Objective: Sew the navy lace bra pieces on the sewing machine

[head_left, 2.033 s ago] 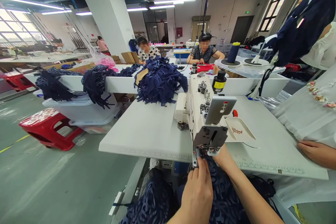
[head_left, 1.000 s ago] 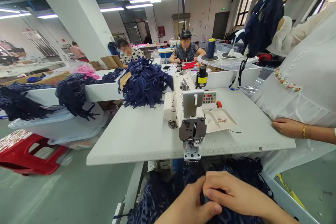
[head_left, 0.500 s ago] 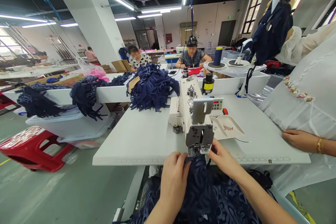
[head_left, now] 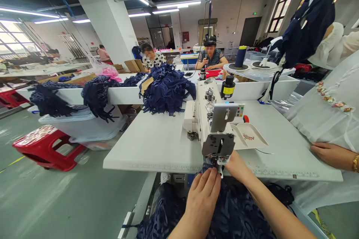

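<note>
A white sewing machine (head_left: pixel 201 114) stands on the white worktable, its metal head plate (head_left: pixel 218 145) facing me. Navy patterned fabric (head_left: pixel 238 209) hangs over the near edge into my lap, and a bit of it lies under the needle area. My left hand (head_left: pixel 202 194) has its fingers pressed together on this fabric, fingertips right by the presser foot. Just right of the machine head is my right hand (head_left: pixel 238 166); its fingers go behind the head and are hidden, so what they hold does not show.
Cut navy pieces (head_left: pixel 168 89) are heaped behind the table's left side. A cream tray (head_left: pixel 262 140) with small reddish bits sits right of the machine. At right, a person's hand (head_left: pixel 333 155) rests on the table edge. A red stool (head_left: pixel 45 149) stands left.
My left hand has moved right and up to the needle area, carrying the fabric in. My right hand has gone further behind the machine head. The view has shifted slightly left.
</note>
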A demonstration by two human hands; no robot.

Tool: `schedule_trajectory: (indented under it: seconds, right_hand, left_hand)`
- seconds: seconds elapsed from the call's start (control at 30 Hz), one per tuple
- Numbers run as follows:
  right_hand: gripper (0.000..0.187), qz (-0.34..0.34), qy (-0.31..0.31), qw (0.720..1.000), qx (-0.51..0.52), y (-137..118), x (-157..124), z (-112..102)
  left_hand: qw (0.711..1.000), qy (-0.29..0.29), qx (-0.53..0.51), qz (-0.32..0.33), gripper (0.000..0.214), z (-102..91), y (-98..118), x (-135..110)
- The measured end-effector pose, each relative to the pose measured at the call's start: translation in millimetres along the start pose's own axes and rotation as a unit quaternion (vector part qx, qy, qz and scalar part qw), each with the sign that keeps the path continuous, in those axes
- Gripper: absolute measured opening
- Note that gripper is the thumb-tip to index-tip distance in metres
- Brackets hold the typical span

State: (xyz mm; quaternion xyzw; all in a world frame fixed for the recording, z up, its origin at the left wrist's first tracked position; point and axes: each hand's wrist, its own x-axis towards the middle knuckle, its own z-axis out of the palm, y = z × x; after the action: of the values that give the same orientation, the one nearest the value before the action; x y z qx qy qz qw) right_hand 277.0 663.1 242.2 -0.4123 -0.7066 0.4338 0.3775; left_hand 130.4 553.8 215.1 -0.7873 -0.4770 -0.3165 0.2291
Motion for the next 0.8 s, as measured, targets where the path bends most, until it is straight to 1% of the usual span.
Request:
schedule_trajectory:
  seconds: [0.07,0.23,0.33,0.4,0.5,0.67,0.8]
  right_hand:
    - [0.029,-0.009,0.01,1.0,-0.014,-2.1,3.2,1.7]
    - [0.033,-0.032,0.023,0.999,-0.033,-8.4,5.5,4.6]
    - [0.029,-0.042,0.032,0.997,-0.05,-5.5,6.1,5.7]
    - [0.027,-0.042,0.034,0.997,-0.057,-2.3,6.5,5.9]
    - [0.029,-0.041,0.032,0.997,-0.052,1.1,6.7,4.5]
    - [0.027,-0.026,0.025,0.997,-0.063,3.9,6.3,1.2]
    - [0.024,-0.021,0.027,0.997,-0.063,5.0,5.5,1.2]
  left_hand:
    - [1.0,0.01,0.014,-0.005,0.043,1.2,1.3,0.0]
    - [0.999,0.001,0.033,0.002,0.042,3.6,2.9,1.9]
    - [1.0,0.008,0.028,-0.003,0.042,4.9,4.7,3.9]
    - [1.0,0.013,0.024,-0.013,0.042,5.7,6.1,5.0]
    - [0.999,0.018,0.015,-0.023,0.038,5.9,6.3,6.2]
    - [1.0,0.0,-0.006,0.004,0.039,2.8,1.4,7.5]
    - [1.0,-0.001,0.003,0.012,0.039,2.7,0.2,5.8]
